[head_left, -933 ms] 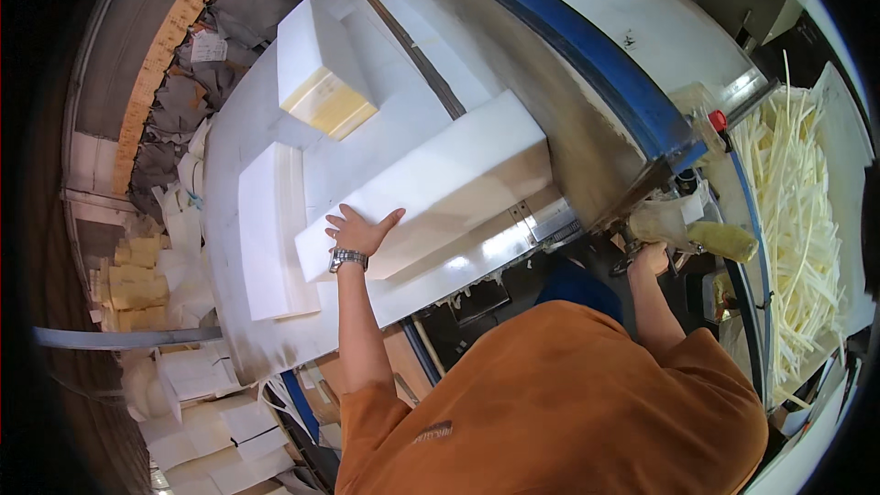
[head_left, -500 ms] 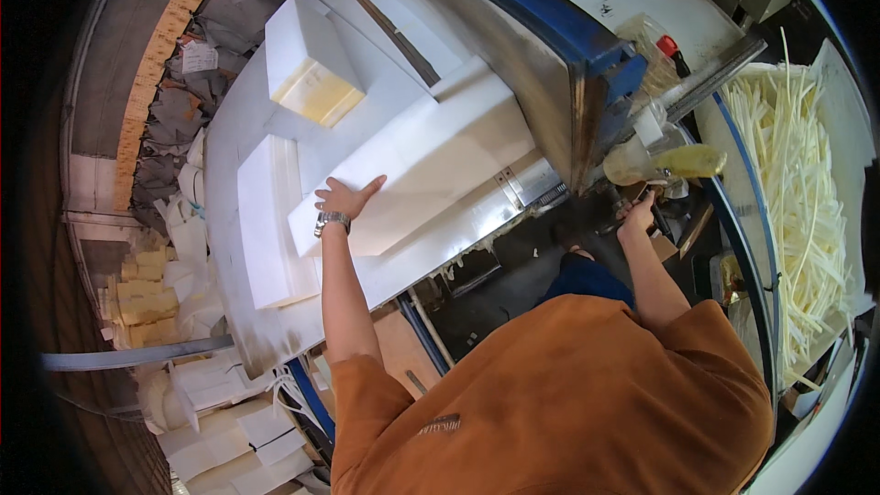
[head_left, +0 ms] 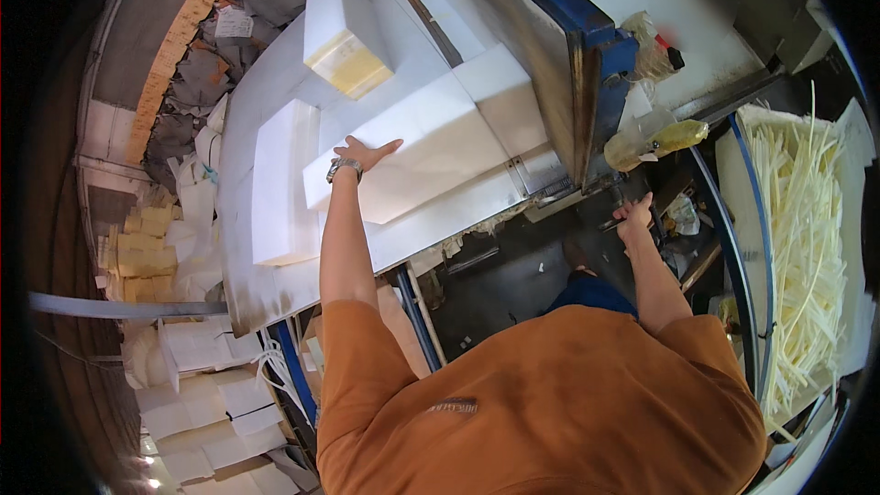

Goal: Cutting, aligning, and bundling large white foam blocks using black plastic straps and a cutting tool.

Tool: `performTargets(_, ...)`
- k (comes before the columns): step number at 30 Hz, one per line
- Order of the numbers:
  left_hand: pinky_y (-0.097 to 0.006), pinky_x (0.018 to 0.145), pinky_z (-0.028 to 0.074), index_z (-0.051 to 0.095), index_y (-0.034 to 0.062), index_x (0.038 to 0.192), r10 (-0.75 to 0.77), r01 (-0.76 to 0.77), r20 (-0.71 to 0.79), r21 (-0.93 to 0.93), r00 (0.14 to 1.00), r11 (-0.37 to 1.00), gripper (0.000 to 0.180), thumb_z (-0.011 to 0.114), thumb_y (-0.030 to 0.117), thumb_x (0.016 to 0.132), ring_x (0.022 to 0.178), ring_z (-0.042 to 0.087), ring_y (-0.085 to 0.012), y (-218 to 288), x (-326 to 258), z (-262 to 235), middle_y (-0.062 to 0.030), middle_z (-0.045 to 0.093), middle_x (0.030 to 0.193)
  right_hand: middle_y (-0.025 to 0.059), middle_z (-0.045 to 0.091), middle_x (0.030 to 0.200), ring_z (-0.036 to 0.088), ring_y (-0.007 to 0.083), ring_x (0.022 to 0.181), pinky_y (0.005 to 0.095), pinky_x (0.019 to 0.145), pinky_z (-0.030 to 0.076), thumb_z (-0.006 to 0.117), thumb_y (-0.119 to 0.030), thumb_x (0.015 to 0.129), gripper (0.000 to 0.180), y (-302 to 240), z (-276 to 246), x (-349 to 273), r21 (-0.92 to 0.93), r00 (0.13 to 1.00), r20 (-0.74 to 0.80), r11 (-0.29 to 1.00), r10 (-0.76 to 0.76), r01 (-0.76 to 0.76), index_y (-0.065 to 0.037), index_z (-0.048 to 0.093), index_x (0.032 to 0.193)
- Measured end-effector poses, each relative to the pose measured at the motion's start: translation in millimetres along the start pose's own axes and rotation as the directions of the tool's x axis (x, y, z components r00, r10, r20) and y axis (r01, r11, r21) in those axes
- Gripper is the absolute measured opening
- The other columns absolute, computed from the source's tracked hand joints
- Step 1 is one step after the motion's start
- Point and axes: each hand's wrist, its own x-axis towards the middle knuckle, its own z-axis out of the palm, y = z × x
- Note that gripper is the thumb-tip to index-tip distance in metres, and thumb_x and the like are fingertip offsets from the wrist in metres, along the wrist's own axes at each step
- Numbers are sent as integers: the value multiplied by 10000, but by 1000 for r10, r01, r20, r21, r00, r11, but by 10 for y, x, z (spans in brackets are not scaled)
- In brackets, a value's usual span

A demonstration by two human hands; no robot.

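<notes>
My left hand (head_left: 365, 155) lies spread on the top of a long white foam block (head_left: 412, 147), near its left end. A watch circles that wrist. A thin dark line crosses the block toward its right end, marking off a shorter end section (head_left: 504, 96); whether it is cut through I cannot tell. The block rests on a pale metal table (head_left: 431, 220). Low at the right, beside the table's corner, my right hand (head_left: 634, 217) has its fingers curled round a dark metal handle (head_left: 611, 225), mostly hidden by the hand.
A white foam slab (head_left: 284, 183) and a yellow-sided foam block (head_left: 348, 37) sit on the table. A blue-framed machine panel (head_left: 587, 46) rises behind. At right, a bin holds pale foam strips (head_left: 807, 257). Foam offcuts (head_left: 142, 252) pile up at left.
The whole view has shifted slightly. A line now shows down the long block's front face near its right end. My left hand stays on the block; my right hand stays low by the handle.
</notes>
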Motion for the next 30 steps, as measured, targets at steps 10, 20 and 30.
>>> performTargets(10, -608, 1236, 278, 113, -66, 1639, 15, -15, 7, -1, 1000, 1000, 1685, 712, 997, 477, 1559, 177, -537, -32, 80, 51, -412, 137, 1659, 31, 220, 704, 225, 214, 610, 431, 562, 284, 359, -586, 1118, 559, 13, -24, 60, -12, 999, 29, 1000, 23, -22, -118, 275, 823)
performTargets(20, -733, 1185, 244, 175, 41, 1660, -48, 45, -45, -56, 998, 997, 1632, 769, 959, 449, 1560, 143, -556, -139, 119, 99, -363, 94, 1692, 29, 235, 712, 241, 214, 604, 426, 584, 305, 403, -593, 1105, 537, 14, -75, 114, -24, 996, 83, 999, 29, -27, -108, 306, 895)
performTargets(30, -709, 1208, 215, 159, 38, 1658, -50, 49, -14, -60, 999, 997, 1602, 734, 973, 491, 1573, 117, -535, -36, -254, -99, -347, 75, 1701, 24, 230, 631, 203, 204, 545, 391, 519, 284, 357, -584, 1118, 578, -32, -26, 80, -47, 998, 33, 998, 51, -49, -119, 258, 789)
